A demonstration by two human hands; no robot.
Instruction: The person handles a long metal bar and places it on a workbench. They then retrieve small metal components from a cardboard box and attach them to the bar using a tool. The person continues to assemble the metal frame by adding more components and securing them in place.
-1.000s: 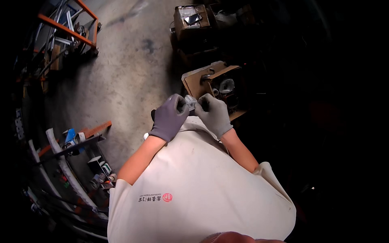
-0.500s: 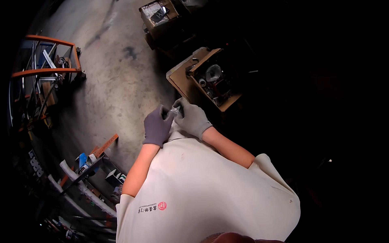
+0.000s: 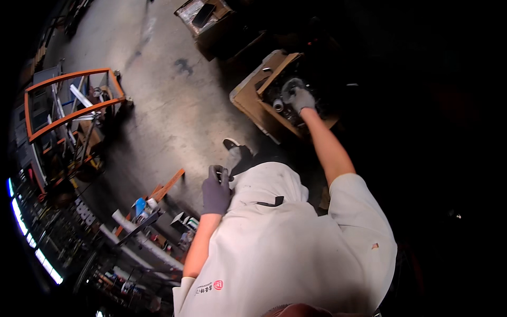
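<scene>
My right hand [image 3: 301,99], in a light grey glove, reaches into an open cardboard box [image 3: 272,80]. It is at a round, clear plastic thing [image 3: 292,84] among dark small items; its fingers are too dim to make out. Beside that hand stands a small pale roll-like piece [image 3: 278,105]. My left hand [image 3: 216,191], in a purple-grey glove, hovers in front of my body with thumb and fingers bent together. Whatever it may be pinching is too small and dark to name.
An orange metal frame cart [image 3: 79,103] with metal profiles stands on the concrete floor at left. A second cardboard box [image 3: 203,21] with a dark flat object on it is at the far end. Nearer left, an orange bar [image 3: 171,184] and long white-wrapped pieces [image 3: 145,240] stick out.
My hands, which were together at a small clear piece, have parted. The right one has gone forward and right into the box; the left stays near my body. The view has shifted.
</scene>
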